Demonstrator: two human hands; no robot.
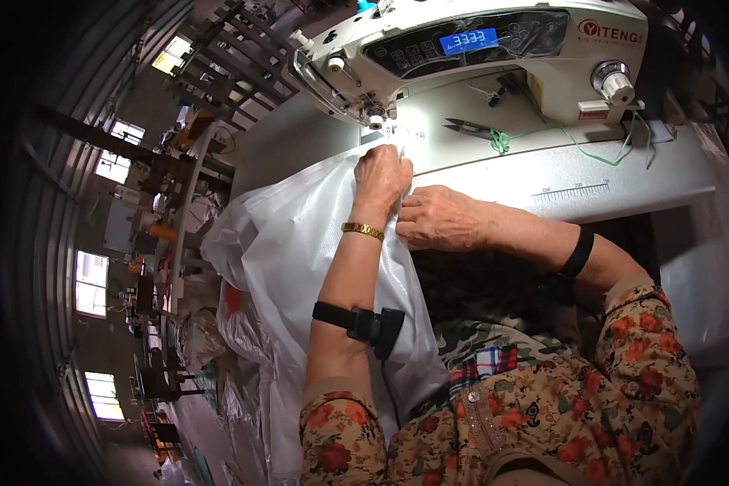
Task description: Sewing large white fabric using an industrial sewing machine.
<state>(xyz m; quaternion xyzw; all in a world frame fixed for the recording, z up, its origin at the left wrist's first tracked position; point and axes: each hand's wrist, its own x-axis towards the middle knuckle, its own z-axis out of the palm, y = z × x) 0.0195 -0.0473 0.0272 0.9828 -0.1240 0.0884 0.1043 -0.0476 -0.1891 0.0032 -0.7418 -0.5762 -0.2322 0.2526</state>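
A sheet of white, glossy woven plastic fabric (300,235) hangs from the sewing table down over my lap's left side. Its upper corner lies under the lit needle area of a white sewing machine (462,65). My left hand (383,174), with a gold band on the wrist, is closed on the fabric just in front of the presser foot. Slightly nearer and to the right, my right hand (441,219) grips the fabric's right edge with curled fingers. The fingertips of both hands are partly hidden.
Thread snips (470,128) lie on the machine bed, tangled with green cord (500,142). A ruler scale (575,190) runs along the table front. A handwheel (616,85) sticks out at the machine's right. Crumpled clear plastic (198,328) lies at the left.
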